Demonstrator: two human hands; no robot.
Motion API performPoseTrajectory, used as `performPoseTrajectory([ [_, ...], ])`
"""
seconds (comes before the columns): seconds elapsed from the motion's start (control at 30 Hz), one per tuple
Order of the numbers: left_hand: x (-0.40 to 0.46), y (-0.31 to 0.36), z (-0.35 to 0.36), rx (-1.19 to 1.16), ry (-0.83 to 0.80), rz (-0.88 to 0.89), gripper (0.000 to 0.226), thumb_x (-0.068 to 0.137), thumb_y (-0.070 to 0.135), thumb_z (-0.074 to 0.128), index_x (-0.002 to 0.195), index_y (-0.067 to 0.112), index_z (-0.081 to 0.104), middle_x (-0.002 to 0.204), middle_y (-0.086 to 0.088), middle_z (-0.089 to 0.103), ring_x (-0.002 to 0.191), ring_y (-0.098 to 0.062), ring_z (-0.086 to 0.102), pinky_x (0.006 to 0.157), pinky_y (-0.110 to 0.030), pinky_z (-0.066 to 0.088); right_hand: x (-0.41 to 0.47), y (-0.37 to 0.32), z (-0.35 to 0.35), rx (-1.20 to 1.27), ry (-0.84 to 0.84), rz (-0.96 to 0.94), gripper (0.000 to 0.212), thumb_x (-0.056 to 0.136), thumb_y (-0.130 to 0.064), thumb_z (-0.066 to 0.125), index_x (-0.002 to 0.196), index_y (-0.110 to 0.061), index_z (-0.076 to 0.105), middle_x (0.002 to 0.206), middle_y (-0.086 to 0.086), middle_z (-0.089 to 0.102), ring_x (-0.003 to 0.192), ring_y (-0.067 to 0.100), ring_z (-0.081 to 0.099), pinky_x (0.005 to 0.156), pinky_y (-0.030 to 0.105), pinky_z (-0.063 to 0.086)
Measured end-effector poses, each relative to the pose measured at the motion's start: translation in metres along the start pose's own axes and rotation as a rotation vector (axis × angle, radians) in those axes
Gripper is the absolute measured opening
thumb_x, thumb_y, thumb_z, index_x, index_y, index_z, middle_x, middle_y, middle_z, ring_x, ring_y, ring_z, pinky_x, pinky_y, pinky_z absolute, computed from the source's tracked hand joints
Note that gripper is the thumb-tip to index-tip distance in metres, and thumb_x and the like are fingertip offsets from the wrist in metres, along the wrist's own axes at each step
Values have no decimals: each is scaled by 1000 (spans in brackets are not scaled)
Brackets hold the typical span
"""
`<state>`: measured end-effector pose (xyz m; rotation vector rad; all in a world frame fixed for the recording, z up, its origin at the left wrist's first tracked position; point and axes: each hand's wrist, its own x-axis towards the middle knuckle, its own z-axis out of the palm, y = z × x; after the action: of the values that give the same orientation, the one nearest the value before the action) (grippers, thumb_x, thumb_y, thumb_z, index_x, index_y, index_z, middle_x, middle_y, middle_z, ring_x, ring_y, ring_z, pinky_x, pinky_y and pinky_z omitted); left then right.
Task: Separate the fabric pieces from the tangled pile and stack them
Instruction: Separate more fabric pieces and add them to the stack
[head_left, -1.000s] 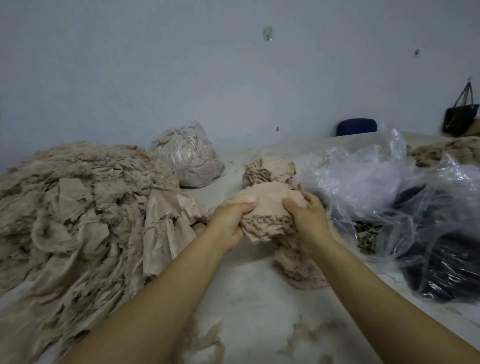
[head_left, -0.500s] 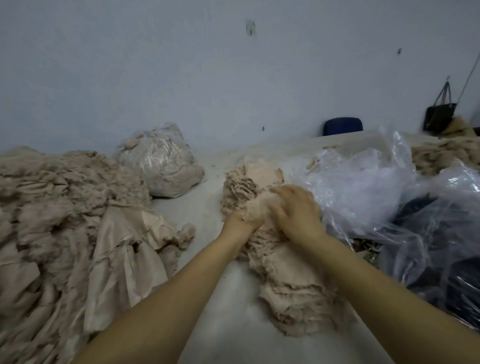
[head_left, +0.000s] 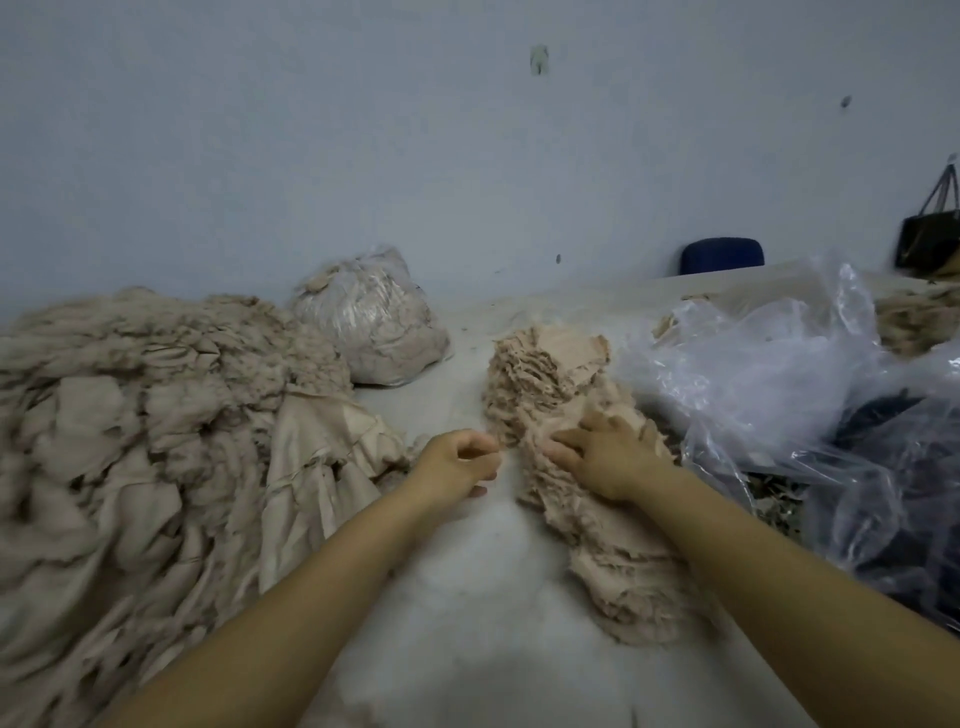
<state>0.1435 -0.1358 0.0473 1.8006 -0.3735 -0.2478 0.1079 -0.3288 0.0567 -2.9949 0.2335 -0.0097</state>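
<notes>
A long stack of beige fabric pieces (head_left: 561, 395) lies on the white table (head_left: 467, 613), running from the middle toward the near right. My right hand (head_left: 605, 457) rests flat on the stack's middle, fingers spread and pressing the cloth. My left hand (head_left: 457, 462) hovers just left of the stack with loosely curled fingers and holds nothing. A big tangled pile of beige fabric (head_left: 135, 441) covers the left side of the table.
A clear plastic bag stuffed with beige scraps (head_left: 374, 322) sits by the wall behind the pile. Crumpled clear plastic (head_left: 763, 374) and a bag of dark cloth (head_left: 893, 499) crowd the right. A blue chair back (head_left: 722, 255) and a black handbag (head_left: 930, 239) stand beyond.
Both hands set the bundle of pieces down onto the stack. My left hand has let go and drawn back to the left; my right hand stays pressing on top.
</notes>
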Motion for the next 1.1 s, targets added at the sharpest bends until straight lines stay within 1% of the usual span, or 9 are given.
performPoseTrajectory([
  [0.1, -39, -12, -34, 98, -118, 33, 12, 90, 4, 59, 85, 15, 59, 80, -1, 65, 68, -8, 63, 59, -17, 51, -14, -20, -3, 123, 246, -73, 42, 101, -44, 32, 135, -29, 50, 144, 7, 44, 135, 27, 34, 114, 52, 16],
  [0.2, -81, -30, -78, 268, -189, 55, 13, 91, 6, 59, 82, 15, 63, 65, 7, 68, 54, -1, 59, 52, -14, 47, -53, -64, 18, 441, 538, -346, 26, 100, -22, 49, 115, -10, 66, 116, 11, 65, 111, 29, 56, 93, 27, 34],
  [0.33, -133, -56, -131, 611, -143, 176, 14, 89, 20, 63, 82, 31, 66, 78, 11, 67, 72, 2, 60, 68, -14, 47, -109, -127, 80, 626, 181, -562, 29, 99, -22, 52, 123, -12, 62, 126, 5, 61, 120, 20, 53, 99, 14, 31],
  [0.5, -186, -97, -175, 976, -35, 308, 24, 95, 26, 54, 116, 19, 64, 120, 13, 56, 113, -1, 48, 97, -12, 34, -140, -139, 109, 317, -78, -872, 45, 101, -37, 41, 144, -26, 41, 158, 0, 22, 146, 12, 16, 118, 24, 10],
  [0.63, -198, -109, -178, 831, 80, 269, 31, 99, 13, 46, 126, 15, 59, 129, 10, 50, 122, -3, 43, 97, 0, 22, -179, -112, 110, 347, -123, -1026, 28, 100, -22, 46, 118, -18, 67, 145, 1, 47, 139, 13, 36, 118, 30, 21],
  [0.7, -197, -108, -173, 780, 145, 302, 27, 96, 8, 49, 118, 14, 65, 118, 9, 60, 110, -7, 54, 89, -1, 31, -187, -105, 104, 630, -113, -907, 26, 89, -5, 53, 96, -19, 74, 119, -2, 67, 117, 7, 57, 103, 23, 41],
  [0.8, -189, -99, -159, 865, 224, 340, 17, 93, 21, 57, 102, 18, 70, 97, 9, 69, 88, -10, 62, 78, -18, 46, -165, -123, 95, 804, -27, -572, 37, 90, -1, 49, 90, -33, 67, 99, -12, 67, 87, -8, 60, 78, 8, 41],
  [0.97, -146, -86, -131, 1309, 302, 301, 58, 87, 27, 59, 140, 21, 38, 140, -7, 35, 130, -26, 32, 106, -35, 27, -96, -158, 99, 638, 147, -220, 46, 94, -20, 54, 138, -22, 41, 131, 5, 49, 96, 19, 57, 80, 22, 38],
  [1.1, -122, -95, -125, 1359, 237, 166, 33, 94, 18, 43, 126, 15, 52, 133, -6, 48, 125, -20, 41, 101, -29, 29, -66, -175, 103, 517, 159, -244, 66, 92, -25, 57, 149, -31, 25, 146, 3, 29, 100, 23, 59, 76, 29, 45],
])
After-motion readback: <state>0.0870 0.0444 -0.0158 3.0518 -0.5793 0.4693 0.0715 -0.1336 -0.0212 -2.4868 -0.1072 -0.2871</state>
